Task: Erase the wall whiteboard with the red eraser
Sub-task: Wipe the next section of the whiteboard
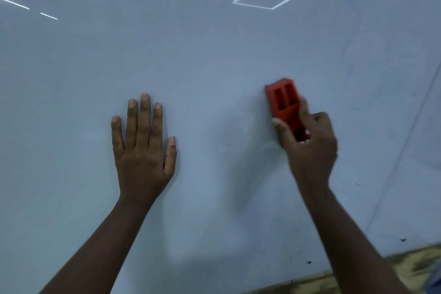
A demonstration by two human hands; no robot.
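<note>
Right hand (pixel 307 141) grips the eraser (pixel 284 100) by its lower end; keep it flat on the whiteboard (pixel 214 55) (left hand (pixel 143 148) braces, fingers spread); chase faint marks right of the grip.

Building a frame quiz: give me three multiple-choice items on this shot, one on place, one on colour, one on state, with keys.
1. Where is the eraser relative to the flat hand?
A) to its right B) to its left C) under it
2. Eraser colour?
A) blue B) red C) black
3. Left hand state?
A) fist B) pinching a marker C) flat on the whiteboard

Key: 1 A, it sits in the right hand, right of the flat one; 2 B, its plastic body is red; 3 C, fingers lie straight and spread.
</note>
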